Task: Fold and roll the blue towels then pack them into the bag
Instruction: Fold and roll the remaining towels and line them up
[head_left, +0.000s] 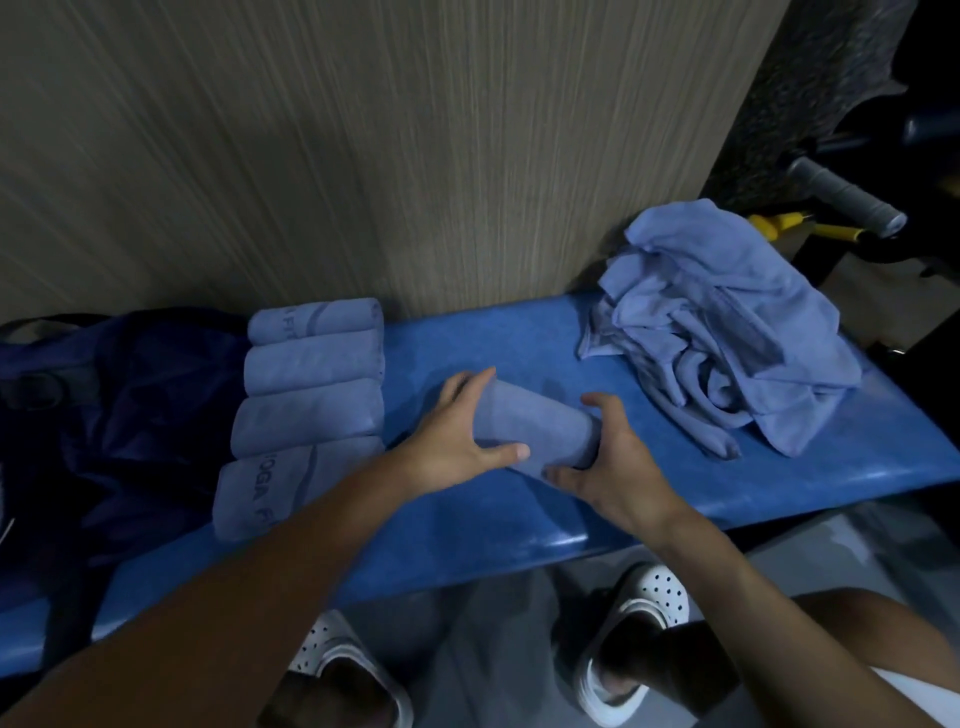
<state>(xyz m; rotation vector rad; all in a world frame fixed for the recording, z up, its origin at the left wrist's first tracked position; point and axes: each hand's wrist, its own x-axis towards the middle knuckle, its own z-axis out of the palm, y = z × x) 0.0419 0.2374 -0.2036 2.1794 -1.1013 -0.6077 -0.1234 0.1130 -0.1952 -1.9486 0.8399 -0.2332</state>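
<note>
Both hands were seen closed on one rolled towel (535, 426) at the middle of the bench (779, 483): the left hand (457, 441) was wrapped round its left end and the right hand (608, 462) was clamped on its right end, presumably so that the roll was held tight. Four finished rolls (306, 400) were lined up just beside the bag (130, 415) at the left, apparently staged for packing. An unfolded pile (727, 332) was noted at the right end.

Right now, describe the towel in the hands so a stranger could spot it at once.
Find the long blue bench against the wall. At its middle, between the row of four finished rolls and the crumpled pile, lies one rolled towel. It alone is gripped by the left hand and right hand.
</note>
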